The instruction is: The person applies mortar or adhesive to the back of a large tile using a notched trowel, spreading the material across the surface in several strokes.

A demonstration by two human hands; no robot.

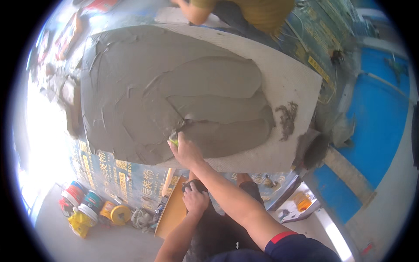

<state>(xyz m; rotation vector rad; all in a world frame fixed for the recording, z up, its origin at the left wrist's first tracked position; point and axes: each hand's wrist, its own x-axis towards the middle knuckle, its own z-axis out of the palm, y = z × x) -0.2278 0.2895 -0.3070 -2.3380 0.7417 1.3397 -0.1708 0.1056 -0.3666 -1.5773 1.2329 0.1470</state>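
My right hand (pixel 185 150) grips the yellow-green handle (pixel 173 139) of a trowel, whose blade is pressed into grey mortar and is hard to make out. The mortar (pixel 126 78) covers much of a large pale board (pixel 294 78), with wavy ridges and a small smeared patch (pixel 288 120) at the right. Below the board, my left hand (pixel 195 198) rests on my dark-clothed knee with its fingers apart.
Another person's arm (pixel 196 13) is beyond the board. Several buckets (pixel 91 203) stand lower left beside a wooden panel (pixel 170 207). Printed green sheeting (pixel 109 170) lies underneath; blue sheeting (pixel 371 113) and a plank (pixel 349 174) are at right.
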